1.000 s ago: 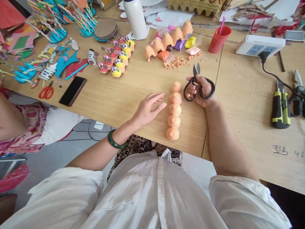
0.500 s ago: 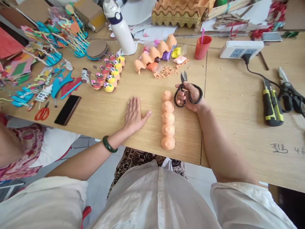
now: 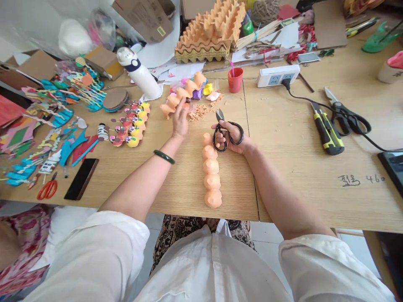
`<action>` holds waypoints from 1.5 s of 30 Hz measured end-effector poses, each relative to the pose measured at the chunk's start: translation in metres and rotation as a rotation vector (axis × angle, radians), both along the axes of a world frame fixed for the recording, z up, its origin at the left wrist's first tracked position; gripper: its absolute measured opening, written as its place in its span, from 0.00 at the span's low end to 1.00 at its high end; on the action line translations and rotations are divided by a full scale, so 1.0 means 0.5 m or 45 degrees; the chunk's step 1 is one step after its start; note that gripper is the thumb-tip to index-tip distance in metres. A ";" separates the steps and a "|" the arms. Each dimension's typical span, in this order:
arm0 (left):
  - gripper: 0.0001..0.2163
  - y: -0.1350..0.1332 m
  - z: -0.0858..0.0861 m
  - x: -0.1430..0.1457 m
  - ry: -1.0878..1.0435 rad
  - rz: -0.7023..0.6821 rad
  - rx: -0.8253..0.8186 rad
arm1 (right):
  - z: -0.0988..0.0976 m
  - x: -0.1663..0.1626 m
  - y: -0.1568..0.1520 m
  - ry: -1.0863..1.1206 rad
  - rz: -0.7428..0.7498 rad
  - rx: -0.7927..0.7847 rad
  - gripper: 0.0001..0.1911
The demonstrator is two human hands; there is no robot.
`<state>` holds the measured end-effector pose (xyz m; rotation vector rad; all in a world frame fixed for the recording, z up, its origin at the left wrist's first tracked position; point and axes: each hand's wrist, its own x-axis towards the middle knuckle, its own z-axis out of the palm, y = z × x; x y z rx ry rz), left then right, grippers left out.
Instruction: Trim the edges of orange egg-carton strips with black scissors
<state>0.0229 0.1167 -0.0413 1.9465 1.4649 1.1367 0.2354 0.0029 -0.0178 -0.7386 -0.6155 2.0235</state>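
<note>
The near carton strip (image 3: 211, 167), a row of five joined orange cups with domes upward, lies on the counter (image 3: 283, 184), in line away from the front edge. The right hand (image 3: 242, 146) is located at the far end of the strip, on its right side; its fingers are closed around the black-handled scissors (image 3: 220, 115), blades directed away from the body. Contact between scissors and strip cannot be determined. The left hand (image 3: 180, 121) is extended toward the far carton strip (image 3: 191, 87); its fingers are straight, narrowly spaced and hold no visible object. Whether they touch that strip cannot be determined. Orange shavings (image 3: 201, 112) lie to the right of the left hand. Beyond them stands a red cup (image 3: 235, 82). Painted carton cups (image 3: 134, 126) are positioned farther left, near a white bottle (image 3: 141, 77). A power strip (image 3: 278, 76) lies right of the red cup.
</note>
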 end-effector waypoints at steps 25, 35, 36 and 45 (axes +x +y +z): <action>0.32 -0.090 0.033 -0.053 0.429 -0.458 0.123 | -0.017 -0.001 0.009 0.061 0.020 0.020 0.14; 0.25 -0.119 0.033 -0.084 0.435 -0.310 0.206 | -0.010 -0.002 0.006 0.059 0.004 -0.008 0.15; 0.24 -0.127 0.033 -0.096 0.439 -0.256 0.237 | -0.010 -0.002 0.006 0.062 0.004 -0.008 0.15; 0.31 -0.107 -0.001 -0.127 0.548 -0.391 0.099 | -0.008 -0.002 0.007 0.057 0.003 -0.021 0.16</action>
